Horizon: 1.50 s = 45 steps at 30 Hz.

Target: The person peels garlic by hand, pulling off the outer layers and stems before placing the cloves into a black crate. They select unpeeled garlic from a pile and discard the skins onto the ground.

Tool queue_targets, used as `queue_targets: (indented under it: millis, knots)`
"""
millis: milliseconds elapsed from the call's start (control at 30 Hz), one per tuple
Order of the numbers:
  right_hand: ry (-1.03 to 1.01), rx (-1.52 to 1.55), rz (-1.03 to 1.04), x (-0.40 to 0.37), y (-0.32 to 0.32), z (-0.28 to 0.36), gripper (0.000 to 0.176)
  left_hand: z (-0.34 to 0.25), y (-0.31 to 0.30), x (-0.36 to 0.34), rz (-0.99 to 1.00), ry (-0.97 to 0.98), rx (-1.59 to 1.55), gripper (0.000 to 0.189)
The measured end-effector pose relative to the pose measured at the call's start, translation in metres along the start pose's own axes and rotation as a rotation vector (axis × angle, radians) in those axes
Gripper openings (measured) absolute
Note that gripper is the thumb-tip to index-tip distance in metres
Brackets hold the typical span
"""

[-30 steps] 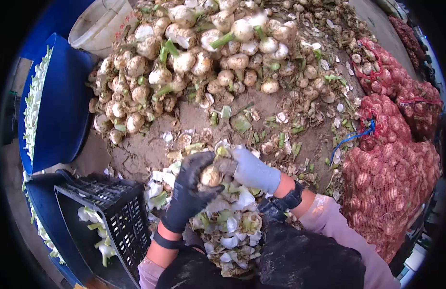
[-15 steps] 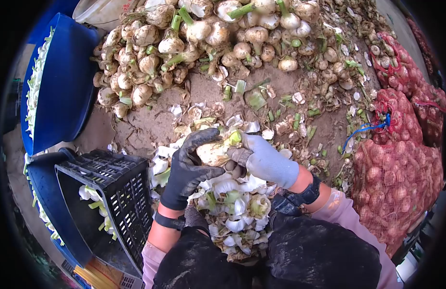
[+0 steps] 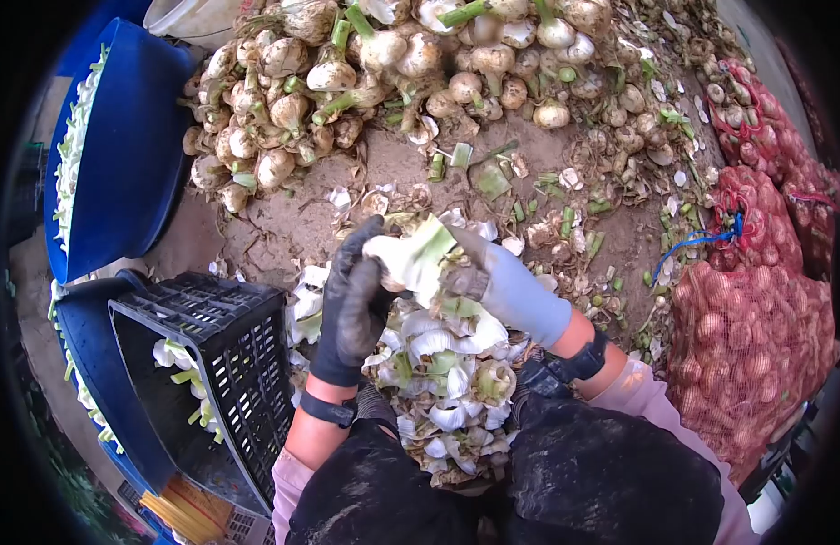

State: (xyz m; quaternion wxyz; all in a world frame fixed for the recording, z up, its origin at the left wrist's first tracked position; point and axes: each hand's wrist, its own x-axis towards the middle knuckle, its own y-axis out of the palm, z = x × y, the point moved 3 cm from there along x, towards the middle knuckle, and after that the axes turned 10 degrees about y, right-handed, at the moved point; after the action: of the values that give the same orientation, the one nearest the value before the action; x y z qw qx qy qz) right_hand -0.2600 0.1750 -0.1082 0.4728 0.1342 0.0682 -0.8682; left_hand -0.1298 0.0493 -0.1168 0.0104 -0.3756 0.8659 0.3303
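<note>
My left hand (image 3: 355,304), in a black glove, is wrapped round a garlic bulb (image 3: 404,261) from its left side. On the right, my right hand (image 3: 504,283), in a pale blue glove with a dirty thumb, grips the loosened white and green outer skin of the same bulb. Clean white flesh and a flap of pale green leaf face up between the hands. Directly below them lies a pile of peeled skins (image 3: 447,400) between my knees.
Untrimmed bulbs (image 3: 288,113) are heaped at the back. At left stand a blue tub (image 3: 120,154) and a tilted black crate (image 3: 247,363) holding a few trimmed bulbs. Red net sacks (image 3: 742,354) line the right. Stem pieces (image 3: 493,180) litter the ground.
The brownish outer layer is now peeled open, showing white underneath. My right hand has pulled slightly right and down, and my left hand has turned more upright around the bulb.
</note>
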Motion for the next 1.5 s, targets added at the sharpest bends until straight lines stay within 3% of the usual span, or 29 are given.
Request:
queue_targets:
  millis: [33, 67, 133, 200, 267, 300, 367, 433, 467, 500, 567, 600, 667, 733, 800, 833, 867, 933, 967, 1067, 1100, 1133, 1167, 1200, 1233, 1267, 1333, 1400, 1500]
  knots:
    - [0.206, 0.272, 0.133, 0.002, 0.004, -0.004, 0.033, 0.002, -0.007, 0.000, 0.119, 0.029, 0.172, 0.058]
    - [0.209, 0.271, 0.126, 0.004, 0.000, -0.002, 0.033, -0.005, 0.005, -0.002, 0.168, -0.037, 0.326, 0.068]
    - [0.266, 0.082, 0.237, 0.012, 0.002, 0.002, 0.028, -0.005, 0.011, -0.002, 0.260, 0.063, 0.422, 0.079]
    - [0.089, -0.080, 0.229, 0.011, 0.003, 0.004, 0.022, -0.007, 0.007, -0.004, 0.280, 0.096, 0.489, 0.086]
    - [0.422, 0.126, 0.243, 0.014, 0.006, -0.002, 0.025, -0.007, 0.005, -0.009, 0.222, 0.048, 0.490, 0.088]
    - [0.422, 0.126, 0.249, 0.016, 0.007, -0.004, 0.025, -0.006, 0.003, -0.015, 0.197, -0.084, 0.361, 0.083]
    - [0.047, -0.743, 0.067, 0.020, 0.003, -0.001, 0.029, -0.004, 0.005, -0.018, 0.174, -0.216, 0.225, 0.078]
    - [-0.071, -0.819, -0.002, 0.019, 0.006, 0.004, 0.030, 0.000, 0.007, -0.013, 0.109, -0.286, -0.271, 0.069]
    - [-0.187, -0.889, -0.073, 0.017, 0.008, 0.008, 0.032, -0.001, 0.010, -0.010, 0.109, -0.287, -0.273, 0.069]
    - [-0.184, -0.891, -0.074, 0.016, 0.008, 0.009, 0.032, -0.003, 0.013, -0.007, 0.090, -0.280, -0.184, 0.068]
    - [0.121, -0.189, 0.023, 0.018, 0.006, 0.001, 0.033, -0.003, 0.015, -0.005, 0.060, -0.251, -0.129, 0.065]
    - [0.126, -0.188, 0.017, 0.016, 0.005, 0.000, 0.033, -0.002, 0.017, -0.008, 0.063, -0.258, -0.130, 0.065]
    - [0.402, 0.246, 0.269, 0.016, 0.008, -0.010, 0.032, -0.004, 0.021, -0.011, 0.217, -0.124, 0.427, 0.064]
    - [0.346, 0.140, 0.304, 0.020, 0.008, -0.029, 0.027, -0.001, 0.014, -0.013, 0.210, -0.088, 0.477, 0.066]
    - [0.335, -0.283, 0.235, 0.021, 0.015, -0.023, 0.019, -0.011, 0.013, -0.009, 0.104, -0.214, 0.516, 0.064]
    - [0.374, -0.073, 0.241, 0.012, 0.018, -0.003, 0.022, -0.020, 0.000, -0.002, 0.138, -0.507, 0.267, 0.058]
    - [0.337, -0.084, 0.317, 0.008, 0.016, 0.000, 0.027, -0.019, -0.010, 0.000, 0.103, -0.348, 0.271, 0.051]
    - [0.380, 0.040, 0.344, 0.004, 0.014, 0.010, 0.032, -0.017, -0.016, 0.006, 0.048, 0.229, 0.851, 0.042]
    - [0.384, 0.040, 0.345, 0.005, 0.014, 0.008, 0.032, -0.025, -0.003, 0.004, 0.104, 0.217, 0.771, 0.039]
    - [0.354, -0.236, 0.334, 0.004, 0.016, -0.003, 0.033, -0.013, 0.007, 0.000, 0.208, 0.275, 0.708, 0.036]
    - [0.134, -0.441, 0.319, 0.000, 0.020, 0.000, 0.033, -0.006, -0.011, 0.003, 0.064, -0.102, 0.623, 0.037]
    - [-0.088, -0.642, 0.300, -0.004, 0.022, 0.004, 0.034, -0.007, -0.004, 0.003, 0.176, 0.138, 0.795, 0.032]
    - [0.077, -0.628, 0.355, 0.001, 0.016, 0.014, 0.030, -0.007, -0.005, 0.003, 0.080, -0.023, 0.689, 0.029]
    - [0.077, -0.628, 0.357, 0.005, 0.009, 0.012, 0.030, -0.006, -0.007, 0.000, -0.021, -0.180, 0.580, 0.027]
    - [0.125, -0.796, 0.238, 0.009, -0.004, 0.009, 0.030, -0.005, -0.009, -0.002, -0.023, -0.179, 0.582, 0.027]
    - [0.169, -0.964, 0.112, 0.011, -0.016, 0.006, 0.030, -0.002, -0.011, -0.002, -0.026, -0.203, 0.333, 0.029]
    - [0.113, -1.036, 0.072, 0.005, -0.021, 0.001, 0.024, 0.004, -0.017, -0.002, -0.032, -0.226, 0.083, 0.031]
    - [0.405, -1.035, 0.451, -0.006, -0.017, -0.007, 0.025, 0.001, -0.027, 0.006, -0.076, -0.123, -0.302, 0.036]
    - [0.246, -0.604, 1.141, -0.050, 0.017, 0.029, 0.032, 0.002, -0.048, 0.014, -0.231, -0.126, -0.513, 0.041]
